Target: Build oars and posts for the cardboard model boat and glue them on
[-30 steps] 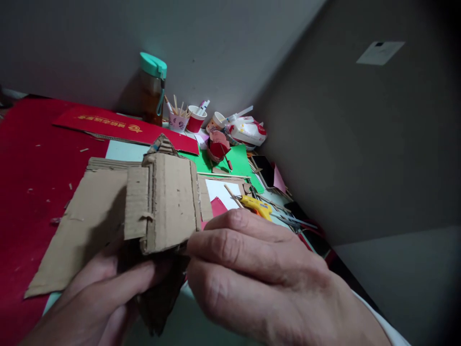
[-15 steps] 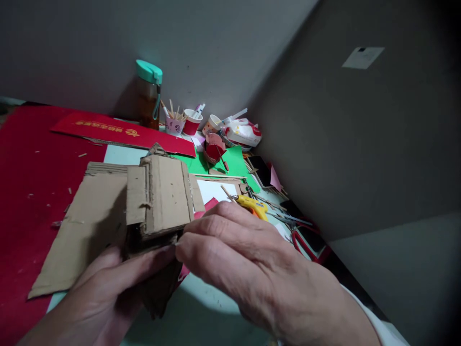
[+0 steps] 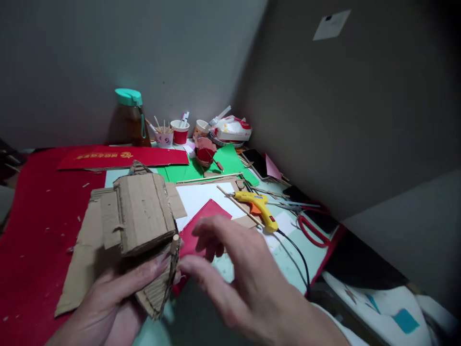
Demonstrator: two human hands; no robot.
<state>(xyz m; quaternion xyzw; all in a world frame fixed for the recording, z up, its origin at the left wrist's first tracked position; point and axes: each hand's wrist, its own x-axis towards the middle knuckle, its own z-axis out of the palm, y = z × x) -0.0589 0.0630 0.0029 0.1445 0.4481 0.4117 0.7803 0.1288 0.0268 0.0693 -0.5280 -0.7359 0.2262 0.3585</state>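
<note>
A small cardboard model with a boxy body and side flaps is held up over the table. My left hand grips it from below, thumb along its near side. A ridged cardboard piece hangs at its lower right, with a round stick end showing beside it. My right hand is just right of the model, fingers curled and apart from the thumb, with nothing between them. The thumb tip is close to the ridged piece; whether it touches I cannot tell. Behind the model lies a flat cardboard sheet.
A yellow glue gun with a black cord lies right of centre, near red-handled scissors. Red card, white paper and green sheets cover the table's middle. Cups of sticks and a teal-lidded bottle stand along the wall.
My right hand has let go of the model's right corner and drawn back, its fingers parting. The model has tilted slightly in my left hand. The view has shifted to the right.
</note>
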